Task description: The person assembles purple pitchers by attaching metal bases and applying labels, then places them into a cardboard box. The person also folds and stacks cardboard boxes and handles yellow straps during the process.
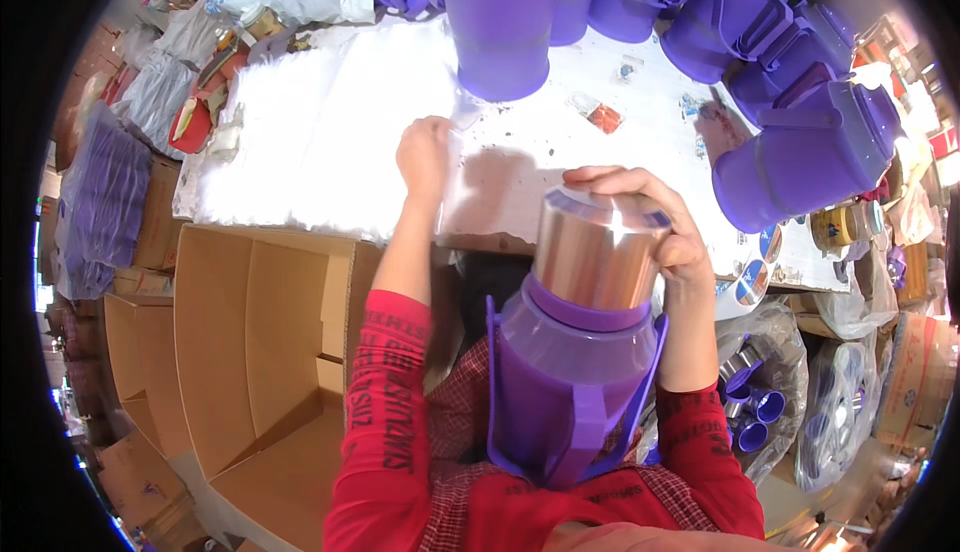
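Note:
A large purple thermos jug (560, 382) with a handle and a shiny steel cup lid (597, 252) stands upright close against my body. My right hand (645, 207) curls over the top and far side of the lid, gripping it. My left hand (425, 157) is out over the table, its fingers closed at the right edge of a bright white layered pile (320, 122). Thin see-through film (452, 167) seems to be pinched there, though glare blurs it. Beyond the left hand rises another purple jug (500, 27).
Several purple jugs line the table's back and right, one tilted jug (800, 157) nearest. A red scrap (604, 118) lies on the table (540, 132). An open cardboard box (265, 342) stands at left. A clear bag of purple-lined steel cups (750, 412) sits at right, near round labels (752, 282).

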`<action>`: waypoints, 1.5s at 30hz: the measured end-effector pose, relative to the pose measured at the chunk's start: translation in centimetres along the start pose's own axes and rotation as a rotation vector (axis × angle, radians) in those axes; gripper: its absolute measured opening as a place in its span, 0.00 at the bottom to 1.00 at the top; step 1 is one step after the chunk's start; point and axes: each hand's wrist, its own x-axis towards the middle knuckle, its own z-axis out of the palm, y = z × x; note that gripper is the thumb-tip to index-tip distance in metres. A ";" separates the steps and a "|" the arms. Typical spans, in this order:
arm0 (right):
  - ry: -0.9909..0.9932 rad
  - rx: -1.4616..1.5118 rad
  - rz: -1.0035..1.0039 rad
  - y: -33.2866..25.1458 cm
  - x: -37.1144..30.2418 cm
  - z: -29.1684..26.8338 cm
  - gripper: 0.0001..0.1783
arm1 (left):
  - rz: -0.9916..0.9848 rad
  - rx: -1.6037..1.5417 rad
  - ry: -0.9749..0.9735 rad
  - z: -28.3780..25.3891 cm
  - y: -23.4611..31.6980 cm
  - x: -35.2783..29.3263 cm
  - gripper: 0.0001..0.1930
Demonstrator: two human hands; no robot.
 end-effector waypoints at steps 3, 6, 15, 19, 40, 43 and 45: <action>0.052 -0.444 0.061 -0.7 -0.6 -0.5 0.45 | -0.426 -0.759 0.099 -3.2 1.5 -0.3 0.12; 0.339 0.339 0.248 1.8 -1.0 -1.4 0.31 | -0.596 -1.324 -0.272 -3.9 6.0 -3.2 0.14; 0.855 0.909 0.141 9.5 -4.3 -5.2 0.08 | -0.775 -1.748 -0.568 -3.3 8.6 -7.9 0.14; 0.648 0.092 0.093 3.0 -11.0 -1.9 0.12 | -0.326 -1.543 -0.706 -11.4 4.1 -9.2 0.13; -0.384 -0.663 0.350 5.6 -32.0 17.3 0.18 | 0.822 0.010 -0.383 -16.9 14.2 -13.6 0.32; -0.389 -0.761 0.326 4.6 -29.1 17.3 0.28 | 0.116 -0.305 -0.903 -19.7 9.0 -13.4 0.32; -0.224 -0.877 0.164 3.1 -25.7 16.2 0.35 | -0.288 -0.530 -0.791 -23.3 2.6 -13.9 0.24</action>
